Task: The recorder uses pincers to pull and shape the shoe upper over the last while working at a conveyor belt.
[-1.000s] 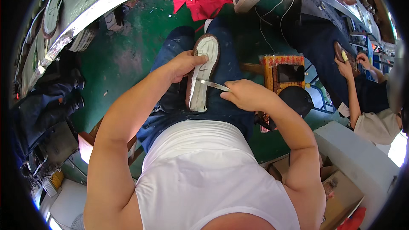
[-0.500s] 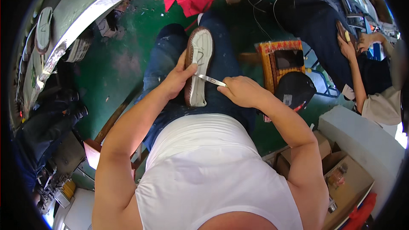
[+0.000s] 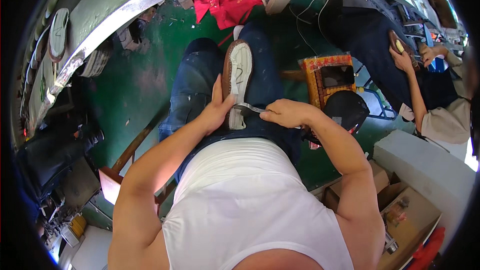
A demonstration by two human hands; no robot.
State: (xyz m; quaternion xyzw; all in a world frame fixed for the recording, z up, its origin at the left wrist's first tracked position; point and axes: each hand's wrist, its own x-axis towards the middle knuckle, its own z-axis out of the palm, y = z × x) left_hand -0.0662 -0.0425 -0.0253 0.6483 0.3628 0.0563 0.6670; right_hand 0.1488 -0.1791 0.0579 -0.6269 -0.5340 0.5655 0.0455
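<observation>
A shoe [image 3: 239, 72], sole side up, rests across my thighs. Its underside is pale, with a bent dark mark on it and a brown edge along the left. My left hand [image 3: 218, 110] grips it from the left, forefinger along the side and thumb near the pale underside. In my right hand [image 3: 288, 113] are silver pincers [image 3: 254, 108], held by the handle end. Their curved head meets the nearer half of the shoe, close to my left thumb. The jaws are too small to make out.
On the left, more shoes [image 3: 58, 34] lie on a metal-edged bench [image 3: 100, 32]. To the right are a beaded seat mat [image 3: 313, 77] and a black cap [image 3: 346, 110]. A co-worker's hand [image 3: 401, 60] holds a brown shoe. A cardboard box [image 3: 415, 220] stands lower right.
The pincers' head has shifted along the shoe toward my body. My left hand has slid the same way, its forefinger straighter. The whole view has tipped slightly.
</observation>
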